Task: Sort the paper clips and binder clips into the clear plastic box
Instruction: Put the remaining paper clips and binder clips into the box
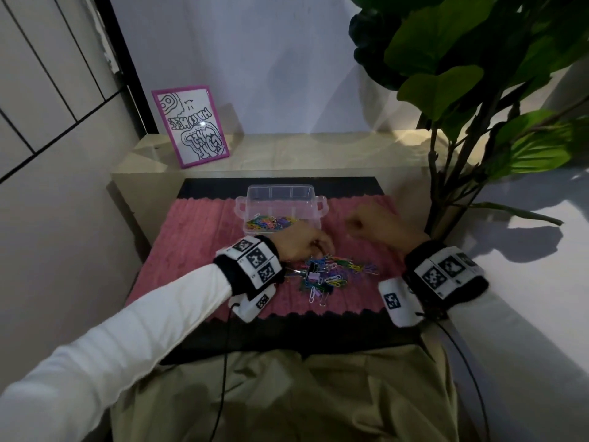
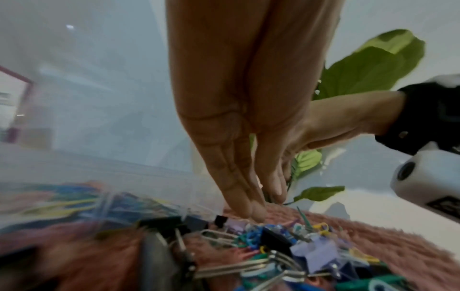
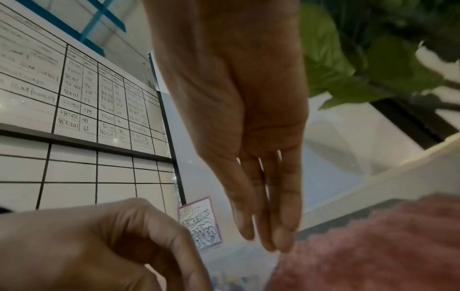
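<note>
A clear plastic box [image 1: 251, 199] stands at the back of the pink mat [image 1: 197, 237], with coloured paper clips [image 1: 271, 222] in its front compartment. In front of it lies a mixed pile of paper clips and binder clips [image 1: 334, 272]. My left hand [image 1: 322, 250] reaches down onto the pile's far edge. In the left wrist view its straight fingertips [image 2: 256, 213] touch the clips, thumb close beside them, with nothing seen pinched. A black binder clip [image 2: 276, 238] lies just below. My right hand [image 1: 353, 226] hovers right of the box, its fingers [image 3: 268, 226] hanging empty.
A pink-framed drawing [image 1: 190, 126] leans on the beige ledge behind the box. A large leafy plant [image 1: 462, 90] rises at the right, its stems beside my right wrist. A black mat border [image 1: 287, 333] runs along the near edge. A whiteboard with a table [image 3: 74, 88] hangs at left.
</note>
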`<control>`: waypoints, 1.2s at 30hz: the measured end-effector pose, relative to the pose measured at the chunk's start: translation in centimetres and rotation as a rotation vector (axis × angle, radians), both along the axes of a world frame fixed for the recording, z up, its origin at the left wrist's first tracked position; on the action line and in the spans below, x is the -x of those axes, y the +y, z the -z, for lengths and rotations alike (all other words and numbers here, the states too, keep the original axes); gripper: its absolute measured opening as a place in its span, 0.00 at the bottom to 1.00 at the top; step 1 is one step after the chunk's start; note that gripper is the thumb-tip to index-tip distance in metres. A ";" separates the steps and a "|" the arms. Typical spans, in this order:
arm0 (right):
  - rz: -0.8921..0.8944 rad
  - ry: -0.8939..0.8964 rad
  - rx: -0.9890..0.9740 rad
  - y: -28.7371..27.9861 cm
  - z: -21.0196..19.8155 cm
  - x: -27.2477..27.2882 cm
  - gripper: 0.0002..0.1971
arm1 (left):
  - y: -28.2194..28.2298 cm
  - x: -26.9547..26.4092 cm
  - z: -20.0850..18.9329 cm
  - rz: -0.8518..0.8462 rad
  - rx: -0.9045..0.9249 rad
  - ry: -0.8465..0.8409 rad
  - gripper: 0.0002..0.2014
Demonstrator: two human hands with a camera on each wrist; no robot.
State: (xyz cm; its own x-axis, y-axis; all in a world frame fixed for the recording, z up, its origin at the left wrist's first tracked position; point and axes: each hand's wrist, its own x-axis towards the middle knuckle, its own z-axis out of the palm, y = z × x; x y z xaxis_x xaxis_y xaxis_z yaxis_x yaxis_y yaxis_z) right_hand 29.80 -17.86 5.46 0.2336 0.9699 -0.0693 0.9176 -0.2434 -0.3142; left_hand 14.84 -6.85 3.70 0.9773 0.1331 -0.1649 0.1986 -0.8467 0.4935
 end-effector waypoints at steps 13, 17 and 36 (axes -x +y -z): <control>0.028 0.091 0.093 -3.5 4.6 -0.4 0.19 | -2.8 -4.4 1.2 0.083 -0.198 0.136 0.18; 0.030 0.187 0.018 -3.8 4.5 -0.1 0.15 | -1.8 -4.1 0.9 0.029 -0.098 0.056 0.13; 0.363 1.149 -0.381 -3.7 4.1 0.5 0.07 | 2.1 0.8 -0.2 -0.316 0.936 -0.208 0.07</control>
